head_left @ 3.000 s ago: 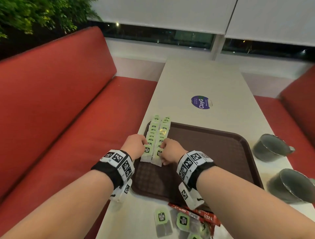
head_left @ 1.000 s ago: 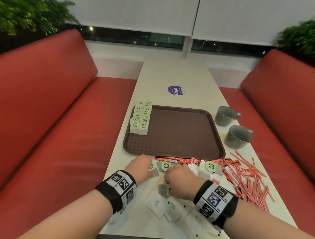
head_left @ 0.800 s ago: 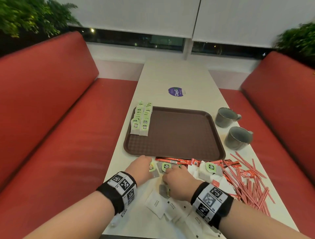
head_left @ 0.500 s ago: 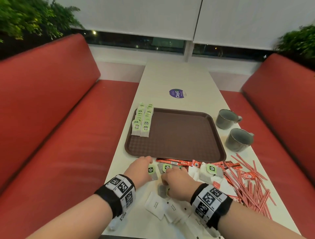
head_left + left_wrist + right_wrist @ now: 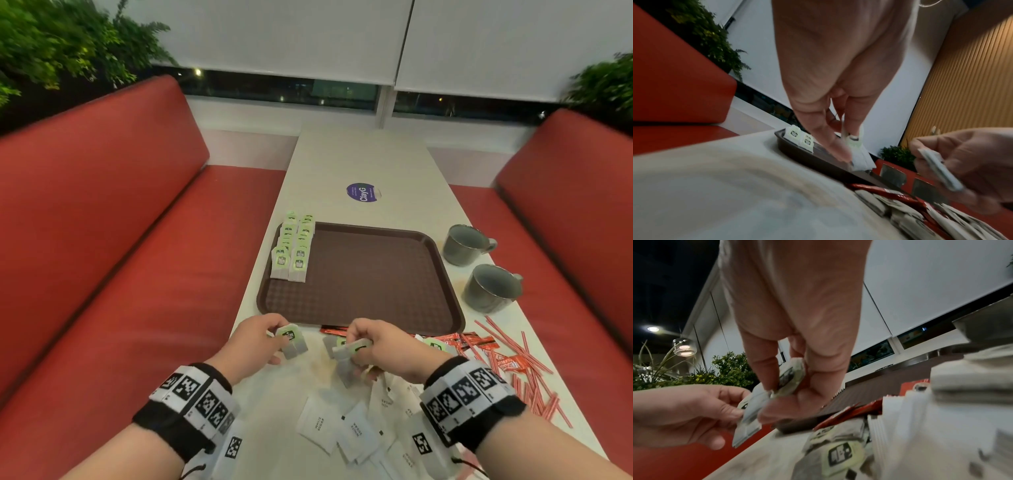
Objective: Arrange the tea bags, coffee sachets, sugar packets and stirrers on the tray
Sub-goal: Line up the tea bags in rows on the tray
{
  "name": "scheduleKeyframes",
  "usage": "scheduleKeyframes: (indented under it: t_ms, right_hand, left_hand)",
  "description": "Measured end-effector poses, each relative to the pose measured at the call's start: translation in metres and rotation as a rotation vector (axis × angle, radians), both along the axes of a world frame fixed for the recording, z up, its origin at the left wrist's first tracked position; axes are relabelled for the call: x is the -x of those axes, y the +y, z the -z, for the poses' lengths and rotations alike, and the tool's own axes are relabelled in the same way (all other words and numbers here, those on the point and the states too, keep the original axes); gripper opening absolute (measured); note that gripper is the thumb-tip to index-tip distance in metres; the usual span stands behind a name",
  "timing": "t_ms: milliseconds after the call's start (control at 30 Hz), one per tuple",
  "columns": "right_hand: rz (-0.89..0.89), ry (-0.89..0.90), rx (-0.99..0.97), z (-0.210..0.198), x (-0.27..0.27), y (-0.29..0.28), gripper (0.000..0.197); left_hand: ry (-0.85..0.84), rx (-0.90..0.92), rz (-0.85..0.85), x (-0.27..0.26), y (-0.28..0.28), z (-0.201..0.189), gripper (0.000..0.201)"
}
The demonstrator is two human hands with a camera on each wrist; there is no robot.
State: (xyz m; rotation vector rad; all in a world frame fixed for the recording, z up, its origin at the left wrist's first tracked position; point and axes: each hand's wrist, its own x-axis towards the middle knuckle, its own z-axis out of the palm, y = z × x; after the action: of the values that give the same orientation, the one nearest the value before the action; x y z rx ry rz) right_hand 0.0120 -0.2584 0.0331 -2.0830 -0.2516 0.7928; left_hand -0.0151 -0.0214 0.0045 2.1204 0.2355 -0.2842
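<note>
Head: left hand pinching tea bag, right hand gripping another bag, both just before tray; bag rows sitting at tray's left edge.
Left wrist: fingers pinching bag.
Right wrist: fingers clasping bag tag.

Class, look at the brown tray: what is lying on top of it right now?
Two rows of tea bags along the left edge of the tray; the rest shows bare. Its near rim is partly hidden by both hands.
</note>
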Motion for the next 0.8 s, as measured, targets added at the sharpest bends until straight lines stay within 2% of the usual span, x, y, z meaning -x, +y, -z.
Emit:
scheduleKeyframes:
  t_ms: [100, 167, 333, 433, 600, 800]
  right_hand:
    - [0.001, -0.032, 0.030, -0.003, -0.007, -0.004, 0.023]
    - [0.056, -0.045, -0.018, -0.003, -0.014, -0.007, 0.024]
    - [0.201, -0.049, -0.156, -0.004, -0.041, -0.001, 0.015]
    - [0.260, -0.062, -0.179, -0.002, -0.067, 0.018, 0.022]
    - [0.324, 0.031, -0.146, 0.021, -0.120, 0.065, 0.016]
    - [0.241, 0.146, 0.033, 0.036, -0.161, 0.105, 0.019]
  left_hand:
    - [-0.060, -0.001, -0.091, -0.008, 0.012, -0.008, 0.015]
    - [-0.094, -0.034, -0.155, -0.015, 0.021, -0.012, 0.016]
    - [-0.159, -0.079, -0.237, -0.043, 0.034, -0.015, 0.018]
    - [-0.137, -0.077, -0.210, -0.071, 0.036, -0.015, 0.017]
    - [-0.109, -0.235, -0.119, -0.128, 0.035, -0.013, 0.013]
    - [0.008, -0.356, -0.068, -0.173, 0.036, 0.001, 0.016]
